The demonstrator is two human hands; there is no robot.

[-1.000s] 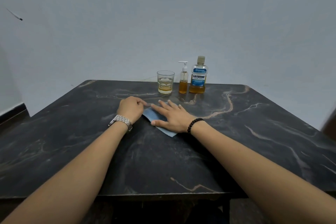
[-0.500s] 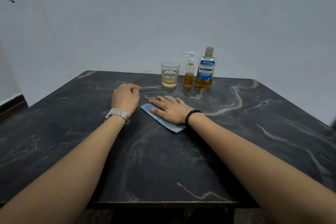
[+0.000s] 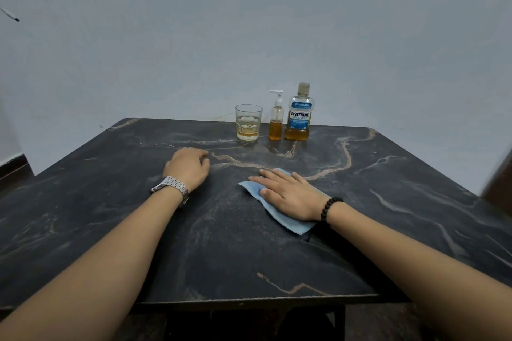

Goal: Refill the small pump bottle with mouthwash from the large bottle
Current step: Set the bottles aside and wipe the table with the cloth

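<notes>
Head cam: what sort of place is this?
Likely a plain room at home: a dark marble-look table against a bare wall, with a mouthwash bottle and drinking glass.

Dark marble-look table (image 3: 221,243), faintly glossy

Clear glass tumbler (image 3: 248,122); clear plastic pump bottle (image 3: 276,119) and large bottle (image 3: 299,113) (glossy paper-like label); soft matt blue cloth (image 3: 282,216); shiny metal watch (image 3: 170,185); matt black bead bracelet (image 3: 329,207).

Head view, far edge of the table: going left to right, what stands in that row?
Glass with a little amber liquid → small pump bottle → large mouthwash bottle, all upright at the back of the table.
</notes>
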